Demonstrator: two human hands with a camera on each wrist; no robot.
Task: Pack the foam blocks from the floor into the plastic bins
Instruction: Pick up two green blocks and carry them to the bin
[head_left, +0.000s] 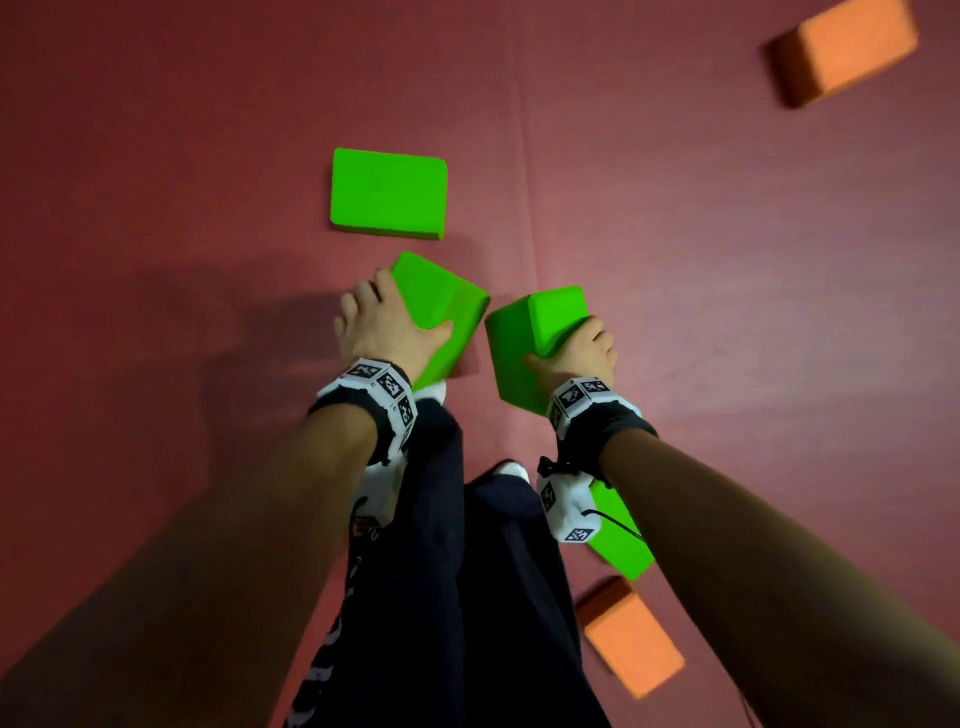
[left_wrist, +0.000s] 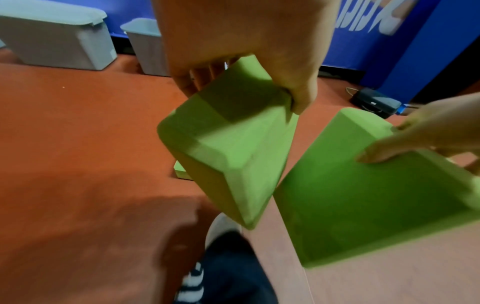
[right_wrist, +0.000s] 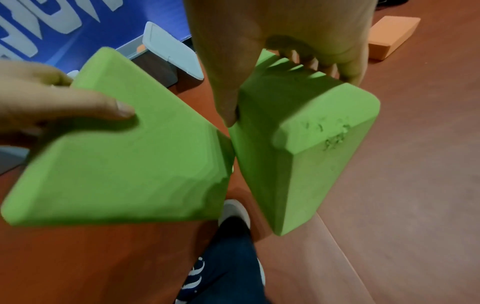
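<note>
Red matted flooring is spread beneath everything, with pale grey plastic bins set along a blue wall. One bright green rectangular foam block is gripped in the left hand, a matching green block in the right hand, both lifted clear. Carrying is judged the step in hand; a walk to the bins is called for next. Another flat green block is left lying ahead.

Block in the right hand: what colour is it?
Bright green block, clearest in the head view.
</note>
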